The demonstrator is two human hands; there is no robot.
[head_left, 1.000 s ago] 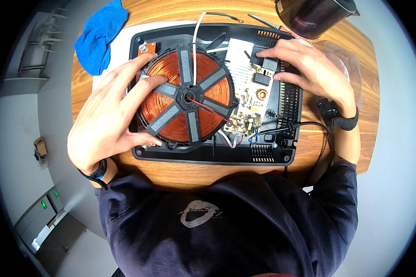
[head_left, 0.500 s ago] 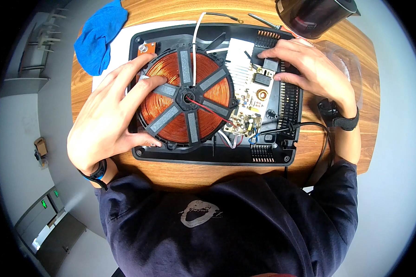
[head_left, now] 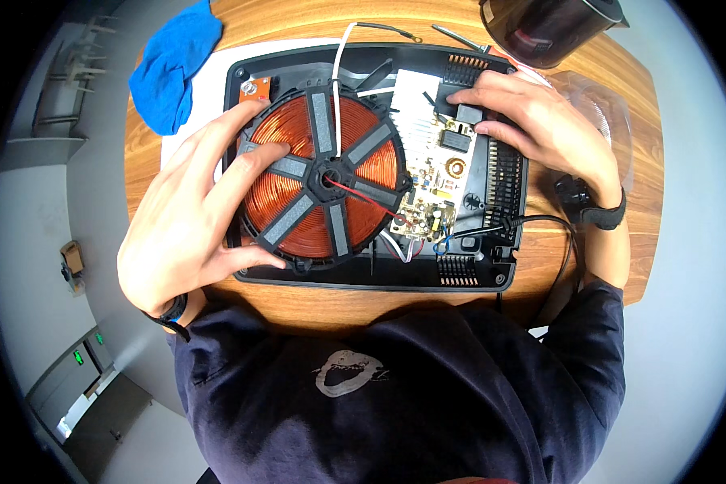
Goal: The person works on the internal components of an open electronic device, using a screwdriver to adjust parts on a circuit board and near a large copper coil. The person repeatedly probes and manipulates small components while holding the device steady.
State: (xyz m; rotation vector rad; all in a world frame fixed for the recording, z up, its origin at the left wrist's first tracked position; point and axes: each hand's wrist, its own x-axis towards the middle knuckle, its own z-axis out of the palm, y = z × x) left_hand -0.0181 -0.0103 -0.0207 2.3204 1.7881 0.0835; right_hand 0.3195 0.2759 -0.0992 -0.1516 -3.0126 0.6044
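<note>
The left hand (head_left: 177, 206) grips the coil (head_left: 360, 227) by its left rim, fingers on the far side and copper, thumb at the near side. Compared with a second ago, the coil sits a little closer to the near edge of the case (head_left: 315, 280), and the thumb has shifted with it; whether the coil is raised cannot be told. The right hand (head_left: 557, 133) has barely moved, reaching over the case's far right corner with finger and thumb either side of a grey block (head_left: 469, 114); whether it grips cannot be told.

The open case holds the coil toward its left edge, an orange board (head_left: 254, 88) at its far left corner, and a pale circuit board (head_left: 431, 181) right of the coil. A white wire (head_left: 340, 89) arches past the far edge; a cord (head_left: 548, 215) leaves by the right edge.

On the bench (head_left: 641, 218), a clear tub (head_left: 619, 129) sits near the right edge, its contents unclear. A dark jug (head_left: 532, 31) stands at the far right, a blue cloth (head_left: 173, 73) at the far left.
</note>
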